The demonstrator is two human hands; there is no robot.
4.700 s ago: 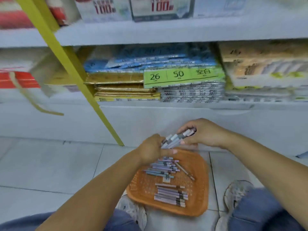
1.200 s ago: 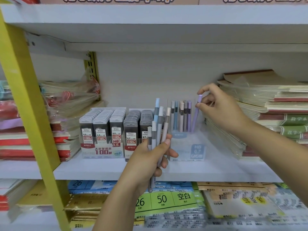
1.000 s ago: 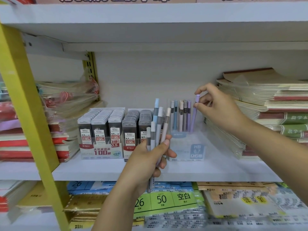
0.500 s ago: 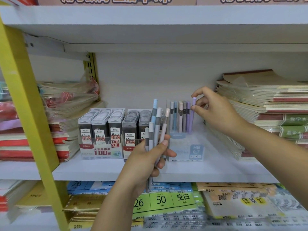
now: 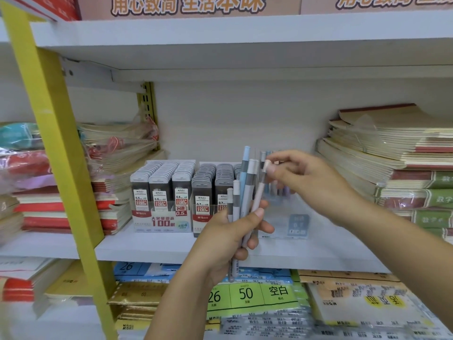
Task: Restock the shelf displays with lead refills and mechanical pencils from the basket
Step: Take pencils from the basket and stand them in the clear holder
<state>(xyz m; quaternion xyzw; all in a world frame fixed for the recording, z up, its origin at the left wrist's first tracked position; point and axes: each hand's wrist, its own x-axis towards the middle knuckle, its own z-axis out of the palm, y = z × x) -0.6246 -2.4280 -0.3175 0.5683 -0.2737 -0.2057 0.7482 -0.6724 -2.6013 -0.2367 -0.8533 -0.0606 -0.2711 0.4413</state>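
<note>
My left hand [image 5: 230,238] grips a bunch of several mechanical pencils [image 5: 245,195], held upright in front of the middle shelf. My right hand [image 5: 304,182] has come over to the bunch and pinches the top of a pale pink pencil [image 5: 259,192] in it. Behind my right hand stands a clear pencil display box [image 5: 291,222] with a few pencils, mostly hidden. Two lead refill displays [image 5: 163,192] stand in rows to its left. The basket is out of view.
The white shelf board [image 5: 147,249] carries stacks of notebooks [image 5: 397,163] at right and wrapped notebooks [image 5: 117,148] at left. A yellow ladder rail [image 5: 61,153] slants across the left. Packs of paper lie on the shelf below.
My right hand let go of the purple pencil in the display box and moved left to the bunch in my left hand, taking the pink pencil's top.
</note>
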